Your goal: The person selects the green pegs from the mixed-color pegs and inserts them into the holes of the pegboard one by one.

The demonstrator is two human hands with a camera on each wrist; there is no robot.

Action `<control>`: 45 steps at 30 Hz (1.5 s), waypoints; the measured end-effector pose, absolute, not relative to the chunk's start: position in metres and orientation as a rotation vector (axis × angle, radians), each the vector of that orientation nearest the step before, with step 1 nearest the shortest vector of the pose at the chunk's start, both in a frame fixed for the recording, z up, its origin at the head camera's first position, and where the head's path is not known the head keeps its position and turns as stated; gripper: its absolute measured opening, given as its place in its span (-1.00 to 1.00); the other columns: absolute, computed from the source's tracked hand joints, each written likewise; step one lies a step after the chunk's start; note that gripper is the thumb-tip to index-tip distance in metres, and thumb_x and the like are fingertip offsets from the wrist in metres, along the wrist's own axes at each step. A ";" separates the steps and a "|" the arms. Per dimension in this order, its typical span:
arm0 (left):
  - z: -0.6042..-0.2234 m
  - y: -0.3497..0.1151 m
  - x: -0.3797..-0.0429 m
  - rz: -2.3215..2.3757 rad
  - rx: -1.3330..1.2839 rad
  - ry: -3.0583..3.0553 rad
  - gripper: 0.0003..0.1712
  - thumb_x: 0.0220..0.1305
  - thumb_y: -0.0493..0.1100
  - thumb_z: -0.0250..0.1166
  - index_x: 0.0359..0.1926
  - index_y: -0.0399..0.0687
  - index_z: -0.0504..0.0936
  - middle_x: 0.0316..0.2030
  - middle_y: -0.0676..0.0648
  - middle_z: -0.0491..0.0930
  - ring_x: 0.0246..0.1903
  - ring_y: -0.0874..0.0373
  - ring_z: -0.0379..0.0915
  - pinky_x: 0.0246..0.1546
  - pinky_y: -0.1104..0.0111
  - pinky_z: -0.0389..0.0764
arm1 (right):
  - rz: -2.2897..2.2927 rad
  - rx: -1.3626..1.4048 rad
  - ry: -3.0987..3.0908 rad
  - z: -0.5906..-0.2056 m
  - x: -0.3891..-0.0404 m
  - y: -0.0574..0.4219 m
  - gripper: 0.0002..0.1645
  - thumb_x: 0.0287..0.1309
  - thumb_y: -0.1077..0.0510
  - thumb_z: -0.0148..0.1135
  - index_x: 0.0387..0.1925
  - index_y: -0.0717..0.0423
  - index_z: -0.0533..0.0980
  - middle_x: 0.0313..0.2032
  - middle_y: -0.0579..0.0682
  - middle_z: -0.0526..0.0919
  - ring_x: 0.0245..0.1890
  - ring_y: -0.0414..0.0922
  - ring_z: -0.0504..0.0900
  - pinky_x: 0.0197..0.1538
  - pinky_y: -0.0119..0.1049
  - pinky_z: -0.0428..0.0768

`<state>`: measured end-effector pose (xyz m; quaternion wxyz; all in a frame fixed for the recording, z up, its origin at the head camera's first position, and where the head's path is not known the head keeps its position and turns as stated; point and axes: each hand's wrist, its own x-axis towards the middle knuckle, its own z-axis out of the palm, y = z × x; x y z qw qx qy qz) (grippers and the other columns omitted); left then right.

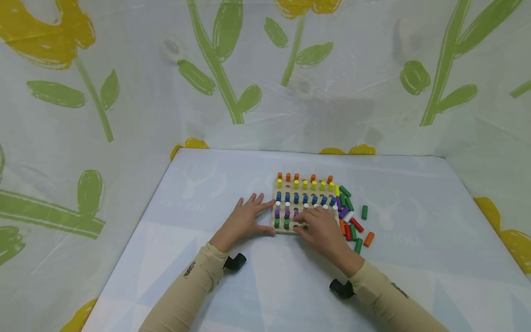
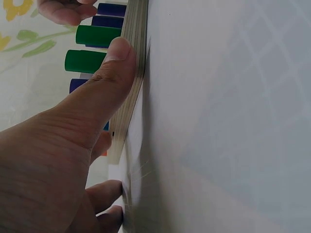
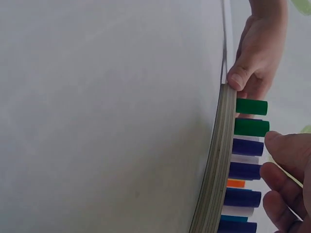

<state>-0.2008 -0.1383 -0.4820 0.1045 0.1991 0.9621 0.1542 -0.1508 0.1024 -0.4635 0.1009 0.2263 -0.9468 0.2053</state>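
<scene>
Flowered backdrop | pale tabletop | left grip spread at pegboard | right grip: cannot tell

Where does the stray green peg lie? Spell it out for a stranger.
On the table, find the pegboard, then the loose pegs scattered off its right side. At that scatter's right edge, above the rightmost orange peg in the head view, lies the green peg. No other loose green peg lies so far right, and it touches none of its neighbours.

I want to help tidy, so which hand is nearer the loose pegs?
Right. The right hand is over the pegboard, just beside the loose pegs; the left hand is farther, at the pegboard's left edge.
</scene>
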 end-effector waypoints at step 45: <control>-0.481 -0.138 -0.201 0.472 0.574 2.827 0.15 -0.33 0.58 0.24 0.38 0.51 0.07 0.42 -0.05 -0.04 0.42 -0.01 -0.30 0.34 -0.07 -0.28 | 0.545 0.576 -2.809 -0.464 -0.140 0.147 -0.75 -0.08 -0.05 0.43 -0.32 -0.11 0.61 -0.31 -0.19 0.63 -0.15 -0.12 0.50 -0.07 -0.11 0.38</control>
